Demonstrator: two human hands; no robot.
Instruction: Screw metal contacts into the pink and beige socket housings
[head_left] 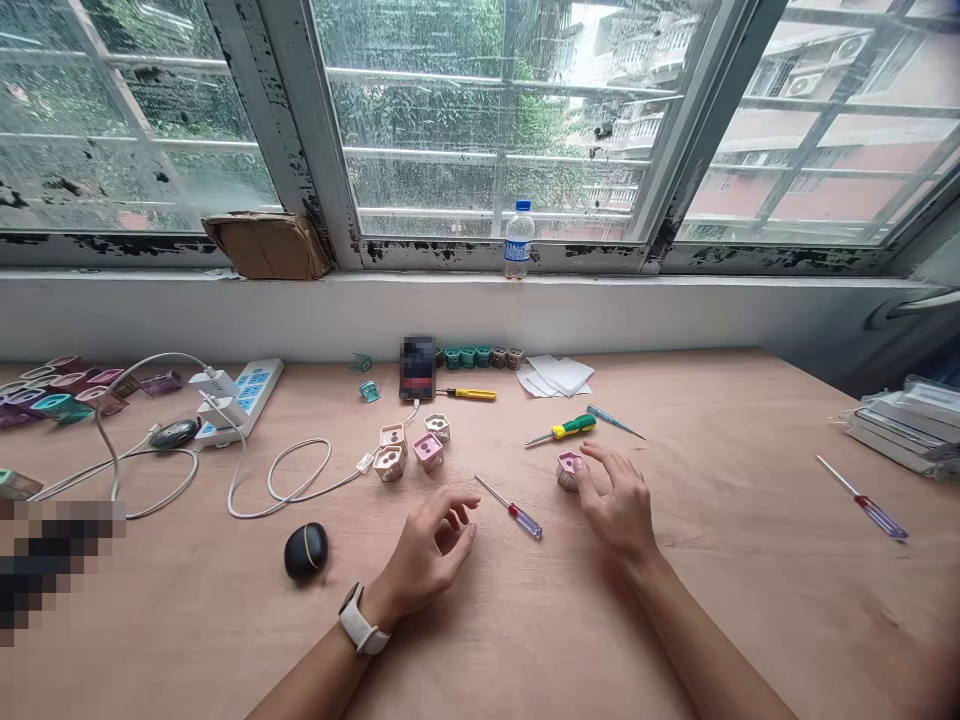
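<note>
My right hand (619,500) has its thumb and fingertips at a small pink two-hole pencil sharpener (568,470) standing on the table; part of it is hidden behind the fingers. To its left, my left hand (427,550) hovers low over the wood, fingers loosely curled and apart, holding nothing. Between the two hands lies a screwdriver (517,510) with a clear purplish handle and red collar. Another pink sharpener (429,452) stands beyond my left hand, grouped with several cream ones (389,463). A green-and-yellow screwdriver (564,430) lies just behind the sharpener at my right hand.
A phone (417,368), yellow-handled tool (471,394), row of dark green and brown sharpeners (469,357) and white papers (559,376) lie toward the wall. Left are a black case (306,551), cables, power strip (255,395) and more sharpeners. Another screwdriver (874,510) lies right.
</note>
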